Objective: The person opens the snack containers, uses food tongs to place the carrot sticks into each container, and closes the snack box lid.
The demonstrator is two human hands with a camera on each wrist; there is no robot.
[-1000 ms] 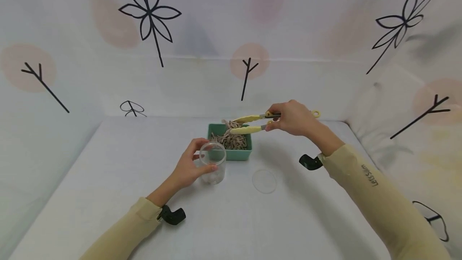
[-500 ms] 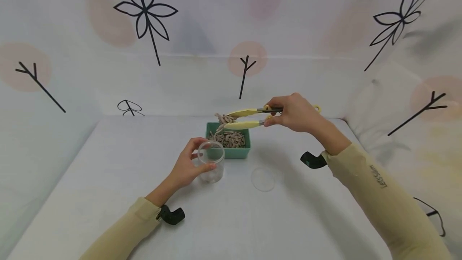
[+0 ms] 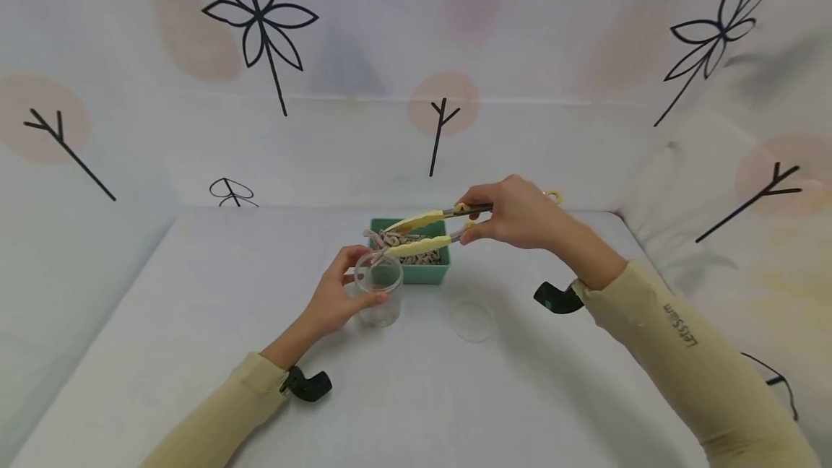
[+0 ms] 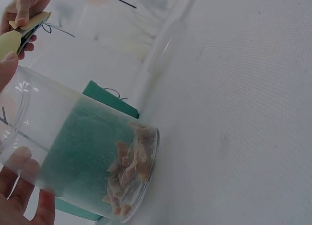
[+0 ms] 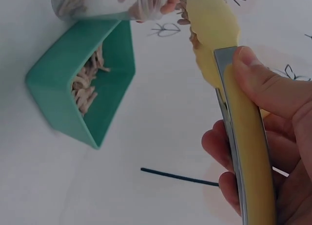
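Tongs (image 3: 419, 245) are squeezed in the right hand (image 3: 520, 214), thumb and fingers clamped on the two arms, and a bunch of gray-brown bits (image 3: 388, 239) pokes out between the yellow tips. From far off, I see the left hand (image 3: 336, 295) wrapped around a clear jar (image 3: 383, 313), just in front of the green box (image 3: 425, 275) on the tabletop (image 3: 227, 295). The bunch is up by the jar's rim; I can't tell if it touches. More bits are in the box, and some lie at the jar's bottom (image 4: 127, 171). I think this is the step of moving bits from box to jar. Next, I'd say, the tips need to go right over the jar's mouth and spread, with the jar held still.
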